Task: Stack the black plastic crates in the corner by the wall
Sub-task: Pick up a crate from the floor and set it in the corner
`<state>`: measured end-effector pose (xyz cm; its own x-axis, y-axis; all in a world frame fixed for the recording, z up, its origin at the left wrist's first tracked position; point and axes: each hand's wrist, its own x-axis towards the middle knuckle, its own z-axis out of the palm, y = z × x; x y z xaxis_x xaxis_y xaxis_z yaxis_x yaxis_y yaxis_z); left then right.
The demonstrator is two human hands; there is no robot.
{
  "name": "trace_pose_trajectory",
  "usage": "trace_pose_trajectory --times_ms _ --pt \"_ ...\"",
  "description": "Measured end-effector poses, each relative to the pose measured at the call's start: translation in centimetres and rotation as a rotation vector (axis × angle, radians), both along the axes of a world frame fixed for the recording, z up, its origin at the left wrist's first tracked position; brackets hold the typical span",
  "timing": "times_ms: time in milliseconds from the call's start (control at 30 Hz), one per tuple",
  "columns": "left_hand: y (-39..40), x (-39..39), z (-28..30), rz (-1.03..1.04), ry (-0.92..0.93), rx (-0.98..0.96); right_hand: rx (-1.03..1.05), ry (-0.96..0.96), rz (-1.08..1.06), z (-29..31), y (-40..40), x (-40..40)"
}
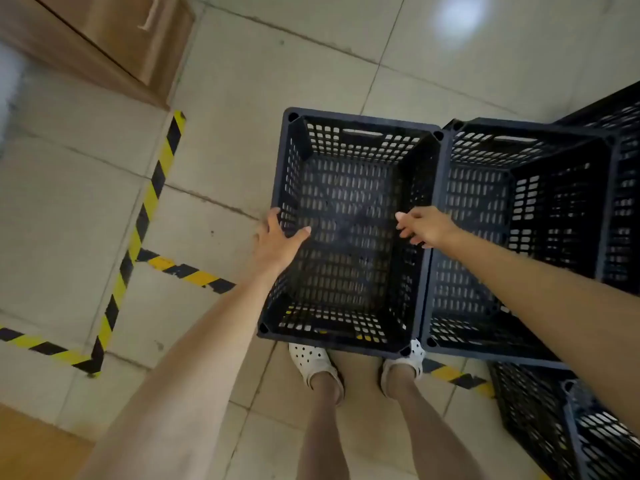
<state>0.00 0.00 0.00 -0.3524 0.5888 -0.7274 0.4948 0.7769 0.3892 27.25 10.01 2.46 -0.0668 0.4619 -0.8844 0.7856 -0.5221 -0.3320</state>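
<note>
So here's where I'm at with the crates. I'm standing right at the near short end of the crate (346, 230) I'm dealing with, toes of my white clogs (313, 363) tucked just under its rim. My left hand (277, 240) is over the left long rim, thumb hooked inside the wall and fingers (273, 218) lying along the outside, so it looks like it's got the edge. My right hand (424, 226) is at the right long rim, fingers loosely curled and reaching down, but I honestly can't tell if they've closed on the plastic or are just about to.

Progress-wise: I'd call it early. Touching this crate's right side is a second crate (519, 237), there's a third one (620, 202) past that at the frame edge, and more (554, 427) on the floor to the near right of it. They're side by side, and how tall any pile is I can't judge from up here. No wall corner in sight either, just a wooden cabinet (104, 46) far left of the crate and yellow-black hazard tape (149, 209) on the tile floor (450, 64).

Material: stiff black moulded plastic, rectangular, lattice walls and slotted bottom you can see tile through, a handle slot in the far end, round sockets at the rim corners. Should be light and grippy enough.
</note>
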Motion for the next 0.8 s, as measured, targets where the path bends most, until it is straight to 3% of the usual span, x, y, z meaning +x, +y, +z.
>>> trace_pose_trajectory --times_ms 67,167,333,600,800 --pt "-0.2 -0.2 -1.1 0.075 0.012 -0.034 0.007 -0.022 -0.017 -1.0 0.1 -0.2" --pt "-1.0 -0.7 -2.8 0.245 -0.119 -0.071 -0.030 -0.040 -0.027 -2.4 0.2 -0.8" --pt "-1.2 -1.5 -3.4 0.144 -0.024 -0.128 0.002 -0.090 0.003 -3.5 0.3 -1.4" --pt "-2.3 -3.1 -2.6 0.163 -0.057 -0.141 0.111 -0.145 0.029 -3.1 -0.9 -4.0" --pt "-5.5 -6.5 -2.8 0.157 0.008 -0.209 0.370 -0.255 -0.023 -4.2 -3.3 -5.3"
